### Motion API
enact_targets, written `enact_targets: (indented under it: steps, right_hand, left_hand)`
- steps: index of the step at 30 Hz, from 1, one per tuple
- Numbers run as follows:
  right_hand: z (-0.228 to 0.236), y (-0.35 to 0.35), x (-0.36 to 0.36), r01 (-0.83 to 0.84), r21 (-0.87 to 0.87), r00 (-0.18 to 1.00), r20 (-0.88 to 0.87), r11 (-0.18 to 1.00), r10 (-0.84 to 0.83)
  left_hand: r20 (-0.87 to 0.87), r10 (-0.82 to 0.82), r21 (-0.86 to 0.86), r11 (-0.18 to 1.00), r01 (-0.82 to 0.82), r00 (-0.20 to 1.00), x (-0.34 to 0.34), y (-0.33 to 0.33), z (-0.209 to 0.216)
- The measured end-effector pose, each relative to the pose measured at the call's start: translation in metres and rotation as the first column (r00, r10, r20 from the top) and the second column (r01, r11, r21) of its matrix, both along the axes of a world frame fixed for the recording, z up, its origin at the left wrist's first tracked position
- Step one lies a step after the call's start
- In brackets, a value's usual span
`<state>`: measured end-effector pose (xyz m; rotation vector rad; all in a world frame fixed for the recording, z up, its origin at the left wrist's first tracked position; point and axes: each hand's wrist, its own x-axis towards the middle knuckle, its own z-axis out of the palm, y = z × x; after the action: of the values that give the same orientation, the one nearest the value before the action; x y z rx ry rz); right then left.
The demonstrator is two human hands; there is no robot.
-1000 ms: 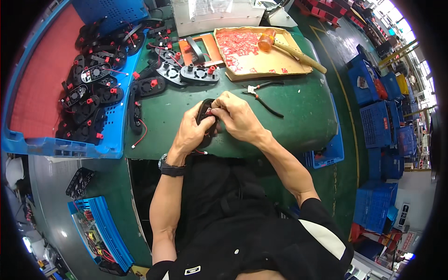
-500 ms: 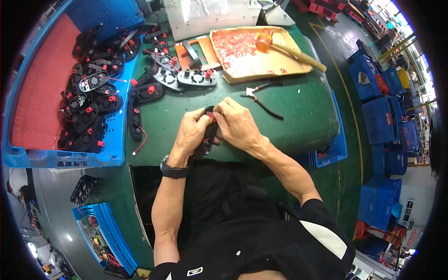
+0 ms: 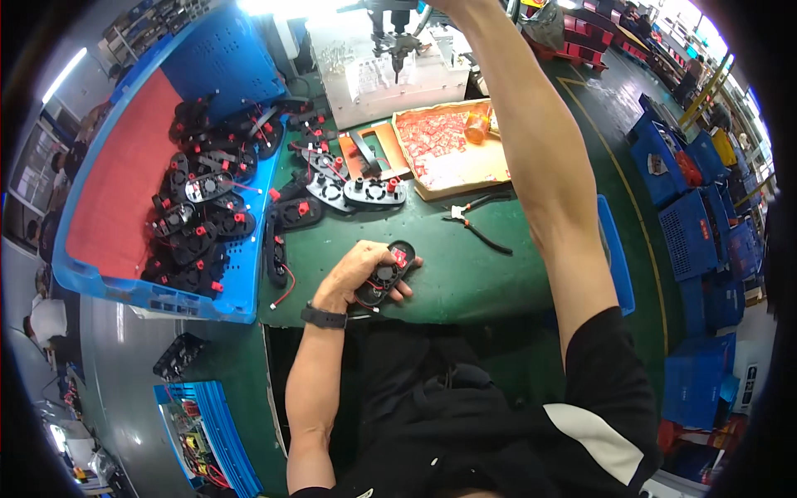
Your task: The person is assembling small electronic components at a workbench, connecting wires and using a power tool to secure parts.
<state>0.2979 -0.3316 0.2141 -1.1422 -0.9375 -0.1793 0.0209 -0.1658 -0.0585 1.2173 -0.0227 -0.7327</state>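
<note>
My left hand (image 3: 363, 270) is closed round a black oval plastic housing (image 3: 383, 272) just above the front of the green bench. A red piece (image 3: 400, 257) sits at the housing's far end, and a thin wire with a small white plug hangs at its near end. My right arm stretches far forward over the bench. Only a bit of my right hand (image 3: 451, 5) shows at the top edge, beside a machine head with a chuck (image 3: 398, 46); its fingers are cut off from view. Pliers with black and orange handles (image 3: 477, 217) lie right of the housing.
A blue crate (image 3: 166, 297) at left holds several black housings. More housings (image 3: 374, 192), some grey, lie on the bench (image 3: 448, 290) beside it. Behind stands a cardboard tray (image 3: 436, 149) of small red pieces with an orange jar (image 3: 476, 129). Blue crates stack at right.
My right hand has left the housing and gone up and forward to the machine. My left hand keeps the housing, now tilted with its red piece showing. The view has tipped upward.
</note>
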Motion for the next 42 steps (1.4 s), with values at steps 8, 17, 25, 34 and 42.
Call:
enact_targets:
  steps: [8,17,25,34,42]
  right_hand:
    - [-0.070,-0.048,-0.157,0.249,-0.035,0.968,-0.015,0.968,-0.249]
    - [-0.125,-0.037,-0.237,0.386,0.109,0.922,-0.083,0.916,-0.379]
    - [-0.142,-0.016,-0.248,0.398,0.095,0.917,-0.061,0.912,-0.394]
    - [-0.149,-0.011,-0.241,0.413,0.043,0.906,0.079,0.910,-0.415]
    - [-0.148,-0.013,-0.239,0.424,0.066,0.893,0.133,0.903,-0.429]
  left_hand:
    - [-0.074,-0.029,0.043,0.999,0.032,0.997,0.009,0.001,0.011]
    - [-0.047,-0.027,-0.022,0.999,0.026,0.999,0.001,-0.001,0.004]
    - [-0.029,-0.025,-0.062,0.998,0.023,0.999,0.000,-0.001,0.003]
    - [-0.058,-0.012,-0.046,0.999,0.009,0.998,0.002,-0.001,0.004]
    - [-0.067,-0.034,-0.064,0.998,0.030,0.997,0.005,0.002,0.005]
